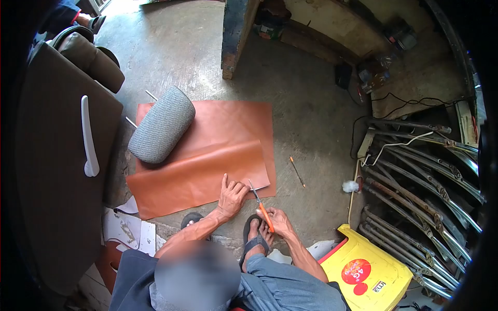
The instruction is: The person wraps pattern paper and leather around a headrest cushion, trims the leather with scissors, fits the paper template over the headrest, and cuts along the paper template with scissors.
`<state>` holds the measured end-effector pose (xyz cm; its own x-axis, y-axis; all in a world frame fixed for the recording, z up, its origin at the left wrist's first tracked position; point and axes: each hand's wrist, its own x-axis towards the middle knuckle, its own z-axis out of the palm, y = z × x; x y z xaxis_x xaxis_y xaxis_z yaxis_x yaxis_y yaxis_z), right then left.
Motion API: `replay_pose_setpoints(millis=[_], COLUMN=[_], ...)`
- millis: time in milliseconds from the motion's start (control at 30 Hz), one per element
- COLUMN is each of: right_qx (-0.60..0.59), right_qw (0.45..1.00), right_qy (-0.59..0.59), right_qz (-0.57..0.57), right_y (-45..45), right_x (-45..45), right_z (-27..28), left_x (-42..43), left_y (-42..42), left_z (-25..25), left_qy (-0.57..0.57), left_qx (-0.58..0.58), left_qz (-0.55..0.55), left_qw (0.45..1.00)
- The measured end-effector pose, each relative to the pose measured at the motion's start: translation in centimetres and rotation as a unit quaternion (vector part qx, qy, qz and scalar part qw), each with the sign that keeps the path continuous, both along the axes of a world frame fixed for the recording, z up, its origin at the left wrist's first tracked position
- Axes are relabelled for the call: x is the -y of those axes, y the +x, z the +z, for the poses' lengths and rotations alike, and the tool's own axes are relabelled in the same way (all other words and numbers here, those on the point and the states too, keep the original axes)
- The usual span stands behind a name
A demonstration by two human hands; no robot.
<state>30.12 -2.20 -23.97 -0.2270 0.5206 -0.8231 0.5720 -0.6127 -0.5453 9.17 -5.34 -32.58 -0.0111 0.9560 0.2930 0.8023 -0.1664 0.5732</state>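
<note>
**Brown, leather-like sheet (202,179) lies beneath the rounded grey fabric headrest (163,124)**

To the headrest's near right, the bare hands are apart: the left hand (232,197) rests unclenched on the sheet; the right hand (281,223) is closed round orange-handled metal scissors (265,216), blades at the sheet's edge. For a clean cut, the left hand should press the layers flat, clear of the blades, while the scissors make even strokes.

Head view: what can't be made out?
All in the head view:
Brown sheet: part beneath grey cushion hidden by it.
Right hand: exact grip on scissors hidden where they overlap.
Pen-like stick: too small to identify.
Other person, top left: cut off by picture edge.
</note>
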Motion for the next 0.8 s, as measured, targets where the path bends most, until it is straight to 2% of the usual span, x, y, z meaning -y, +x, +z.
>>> replay_pose_setpoints(millis=[367,433,467,533,633,800], right_qx=[0.001,-0.016,-0.016,-0.030,-0.055,-0.024], right_qw=[1.000,0.997,0.997,0.987,0.975,0.980], right_qy=[0.008,-0.056,-0.055,-0.069,-0.060,-0.024], right_qz=[0.003,-0.046,-0.045,-0.142,-0.209,-0.196], right_y=[-0.3,-1.3,-1.8,-3.2,-4.6,-5.5], right_x=[-0.1,-0.1,0.3,1.6,3.2,3.5], right_z=[0.5,2.2,2.5,2.7,1.6,0.9], left_x=[-0.2,-0.4,-0.5,-0.8,-1.4,-1.7], left_y=[-0.1,0.0,-0.1,-0.1,0.2,0.8], left_z=[0.5,0.5,0.6,1.1,1.2,1.3], left_qy=[-0.002,0.007,0.007,0.003,0.011,0.002], left_qx=[-0.002,0.001,0.001,0.004,0.009,0.016], left_qz=[0.009,0.018,0.019,0.014,0.013,0.020], left_qw=[1.000,1.000,1.000,1.000,1.000,1.000])
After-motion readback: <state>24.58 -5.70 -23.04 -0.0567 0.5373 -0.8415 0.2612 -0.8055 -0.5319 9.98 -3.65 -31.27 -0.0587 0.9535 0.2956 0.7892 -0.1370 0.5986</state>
